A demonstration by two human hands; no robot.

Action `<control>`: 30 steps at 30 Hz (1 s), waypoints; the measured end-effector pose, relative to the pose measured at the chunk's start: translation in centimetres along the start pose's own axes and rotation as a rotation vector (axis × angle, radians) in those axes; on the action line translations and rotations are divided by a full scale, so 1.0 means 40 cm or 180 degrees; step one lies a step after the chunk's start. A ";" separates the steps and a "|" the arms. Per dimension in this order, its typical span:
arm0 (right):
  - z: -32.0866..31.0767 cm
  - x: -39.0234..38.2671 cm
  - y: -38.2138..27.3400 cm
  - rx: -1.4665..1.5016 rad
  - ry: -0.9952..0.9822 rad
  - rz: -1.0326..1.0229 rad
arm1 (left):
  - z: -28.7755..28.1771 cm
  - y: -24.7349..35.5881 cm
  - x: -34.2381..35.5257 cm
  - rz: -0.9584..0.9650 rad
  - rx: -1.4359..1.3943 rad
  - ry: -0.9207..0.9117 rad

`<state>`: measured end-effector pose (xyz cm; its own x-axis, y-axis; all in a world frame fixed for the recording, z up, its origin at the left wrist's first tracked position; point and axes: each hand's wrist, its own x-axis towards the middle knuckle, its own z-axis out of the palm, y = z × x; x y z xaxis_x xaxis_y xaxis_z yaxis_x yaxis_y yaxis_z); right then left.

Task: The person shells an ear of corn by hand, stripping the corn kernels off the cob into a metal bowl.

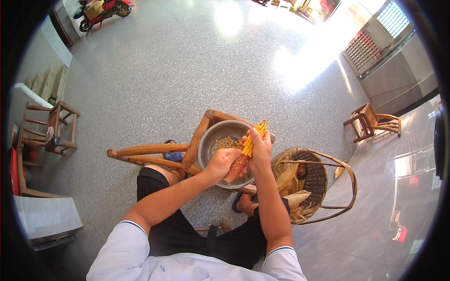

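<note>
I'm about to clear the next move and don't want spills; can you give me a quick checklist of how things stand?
1. Right hand gripping the corn cob along its upper part: ok.
2. Left hand on the cob's lower, reddish part: ok.
3. Whole cob over the metal bowl: not ok; the upper tip appears to reach past the rim in this view.
4. Cob bare of kernels: not ok; yellow ones cover its upper part.
5. Loose kernels lying inside the bowl: ok for those visible; the hands hide part of it.
6. Bowl steady on the wooden chair: cannot tell from this one view.
</note>
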<state>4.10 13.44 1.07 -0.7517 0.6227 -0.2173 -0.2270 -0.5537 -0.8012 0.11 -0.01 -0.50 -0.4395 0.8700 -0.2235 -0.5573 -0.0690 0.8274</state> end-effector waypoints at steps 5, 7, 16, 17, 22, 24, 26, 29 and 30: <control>0.003 -0.003 -0.004 0.0102 -0.0019 0.0064 | 0.004 0.001 0.006 -0.0127 -0.0142 0.0154; 0.005 -0.004 -0.002 0.0034 -0.0028 0.0019 | 0.003 0.005 0.009 -0.0227 -0.0296 0.0201; 0.012 -0.008 0.010 -0.0117 -0.0059 0.0018 | -0.003 -0.003 0.008 -0.0123 -0.0178 0.0157; 0.013 -0.009 0.008 -0.0118 -0.0058 0.0016 | -0.003 -0.001 0.007 -0.0123 -0.0178 0.0154; 0.005 -0.008 -0.002 -0.0068 -0.0185 0.0164 | -0.003 -0.002 0.004 0.0009 -0.0041 0.0078; 0.002 -0.007 -0.004 -0.0033 -0.0176 0.0172 | 0.004 0.004 0.003 -0.0041 -0.0089 0.0112; 0.001 -0.007 -0.005 0.0003 -0.0173 0.0183 | 0.007 0.005 0.005 -0.0089 -0.0137 0.0151; 0.001 -0.008 -0.004 -0.0065 -0.0190 0.0131 | 0.006 0.002 0.008 -0.0149 -0.0206 0.0288; 0.000 -0.008 -0.002 -0.0178 -0.0206 0.0142 | 0.004 0.004 0.008 -0.0167 -0.0327 0.0269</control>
<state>4.37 13.29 1.22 -0.7991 0.5601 -0.2186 -0.1588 -0.5472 -0.8218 -0.01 0.33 -0.34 -0.4632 0.8298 -0.3113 -0.6484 -0.0779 0.7573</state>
